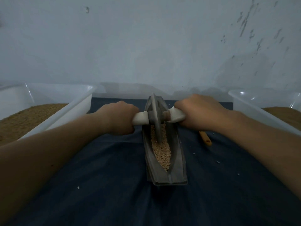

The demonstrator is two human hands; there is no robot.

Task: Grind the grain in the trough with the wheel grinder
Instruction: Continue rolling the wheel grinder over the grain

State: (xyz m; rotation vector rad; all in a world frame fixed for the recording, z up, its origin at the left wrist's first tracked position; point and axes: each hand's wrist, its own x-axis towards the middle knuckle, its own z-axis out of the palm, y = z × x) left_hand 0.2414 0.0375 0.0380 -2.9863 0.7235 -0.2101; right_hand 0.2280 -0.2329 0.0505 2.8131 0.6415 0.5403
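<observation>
The left hand (120, 117) and the right hand (199, 110) are both closed in fists, knuckles up, around the two white handles of the wheel grinder (154, 119), one on each side of the trough (175, 160). The left hand grips the left handle (140, 120) just left of the trough, and the right hand grips the right handle (177, 116) just right of it. A short brown axle (166, 115) shows between the grey wheel and the right handle. The wheel stands upright on its edge in the far half of the trough, with its lower rim down in the grain (162, 154). The trough is a long, narrow, grey boat-shaped piece that runs away from the person, and the pale tan grain lies along its groove from the wheel to the near tip. The trough lies on a dark blue cloth (97, 176) that covers the desk. Left of the trough, well apart, stands a white plastic tub (74, 111) with brown meal (32, 119) in it. Right of the trough stands a second white tub (254, 108), also with brown meal (285, 113). Near the trough's right side, partly under the right forearm, lies a yellow-orange handle (206, 138) with a small hole at its end. A few white crumbs (218, 161) are scattered on the cloth on both sides of the trough. Beyond the trough's far end rises a pale wall (146, 46) with dark specks at the right.
</observation>
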